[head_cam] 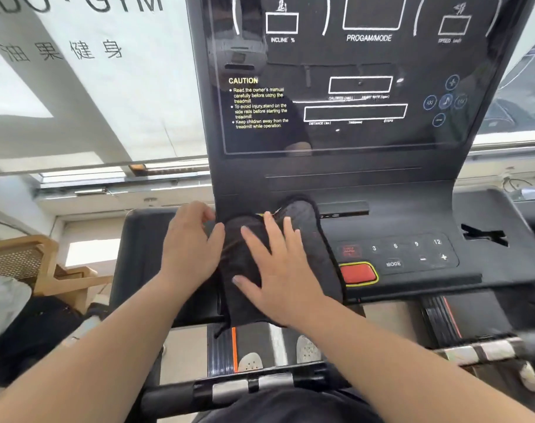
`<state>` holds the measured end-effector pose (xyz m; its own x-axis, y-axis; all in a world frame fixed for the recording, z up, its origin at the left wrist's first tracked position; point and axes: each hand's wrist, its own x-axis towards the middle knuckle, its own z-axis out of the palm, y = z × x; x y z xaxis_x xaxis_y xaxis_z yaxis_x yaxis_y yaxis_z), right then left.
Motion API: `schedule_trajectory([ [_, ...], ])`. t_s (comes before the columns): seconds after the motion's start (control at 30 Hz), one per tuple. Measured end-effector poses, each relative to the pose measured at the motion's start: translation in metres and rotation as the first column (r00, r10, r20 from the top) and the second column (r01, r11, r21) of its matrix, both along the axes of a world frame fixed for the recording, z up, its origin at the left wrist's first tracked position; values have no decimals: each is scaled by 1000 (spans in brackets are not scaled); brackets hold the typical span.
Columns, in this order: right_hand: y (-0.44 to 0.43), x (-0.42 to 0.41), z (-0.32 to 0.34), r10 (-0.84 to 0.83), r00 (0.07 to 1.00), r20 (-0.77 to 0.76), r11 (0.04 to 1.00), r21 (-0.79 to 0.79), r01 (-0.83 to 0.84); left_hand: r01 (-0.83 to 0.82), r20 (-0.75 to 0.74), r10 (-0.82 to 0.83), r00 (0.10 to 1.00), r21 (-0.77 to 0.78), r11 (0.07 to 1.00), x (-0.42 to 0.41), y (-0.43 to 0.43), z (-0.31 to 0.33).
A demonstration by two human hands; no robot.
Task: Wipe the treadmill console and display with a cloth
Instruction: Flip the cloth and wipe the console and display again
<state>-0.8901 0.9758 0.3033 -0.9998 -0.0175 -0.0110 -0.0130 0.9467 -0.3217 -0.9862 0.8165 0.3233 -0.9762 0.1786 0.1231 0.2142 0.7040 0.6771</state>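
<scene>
A dark grey cloth (318, 239) lies spread on the lower left part of the black treadmill console (412, 209). My right hand (278, 270) rests flat on the cloth with fingers spread, pressing it against the console. My left hand (190, 245) sits at the cloth's left edge, its fingers curled at the upper left corner of the cloth. The glossy black display (351, 87) rises above, with white printed boxes and a caution text, and it is unlit.
A red stop button (357, 273) with a yellow rim sits just right of the cloth, beside a keypad (412, 251) with numbers and MODE. Handlebars (260, 383) cross below my arms. A window with lettering (92, 50) is at the left, wooden furniture (31, 261) below it.
</scene>
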Motion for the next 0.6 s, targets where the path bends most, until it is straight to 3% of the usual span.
schedule_trajectory([
  [0.07, -13, 0, -14, -22, 993, 118, 989, 147, 4, 41, 49, -42, 998, 31, 999, 9, -5, -6],
  [0.23, -8, -3, -19, -175, 981, 86, 952, 267, 147, 168, 133, -173, 976, 49, 985, 18, -17, -12],
  [0.37, 30, 5, -19, -302, 952, 54, 914, 302, 272, 215, 91, -205, 975, -120, 969, 16, -24, -16],
  [0.5, 18, -14, -15, -267, 963, 33, 930, 271, 249, 207, 59, -202, 978, -105, 973, 21, -30, -18],
  [0.6, -11, -29, -12, -128, 990, 55, 966, 232, 112, 155, 22, -154, 988, -79, 985, 20, -35, -17],
])
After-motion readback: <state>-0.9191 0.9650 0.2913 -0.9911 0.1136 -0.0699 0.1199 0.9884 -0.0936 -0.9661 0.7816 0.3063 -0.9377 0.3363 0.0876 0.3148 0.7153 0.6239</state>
